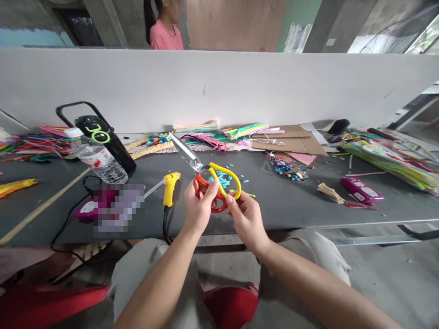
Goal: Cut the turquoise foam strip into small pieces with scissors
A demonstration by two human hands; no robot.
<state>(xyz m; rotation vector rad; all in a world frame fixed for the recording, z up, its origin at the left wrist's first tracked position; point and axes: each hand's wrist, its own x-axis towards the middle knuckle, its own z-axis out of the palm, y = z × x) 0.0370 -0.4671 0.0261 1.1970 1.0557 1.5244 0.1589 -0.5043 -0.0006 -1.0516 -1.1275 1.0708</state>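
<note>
A pair of scissors [187, 153] is held up over the table's front edge, its blades nearly together and aimed up and to the left. One handle loop is red, the other yellow. My left hand [199, 205] is closed on the red loop, thumb on top. With thumb and fingers, my right hand [247, 218] pinches the lower end of the yellow loop. Behind the handles lies a heap of small light-blue cut pieces [224, 179], partly hidden by them. Left of my hands, a yellow hot glue gun [169, 189] rests on the dark table [291, 205].
A clear water bottle [99, 157] and a black flask [115, 148] stand at the left. Bundles of coloured stems [394, 160] lie at the right, near a purple box [361, 190]. Cardboard [305, 141] lies before the white partition [240, 87]. A person in pink [166, 36] is beyond it.
</note>
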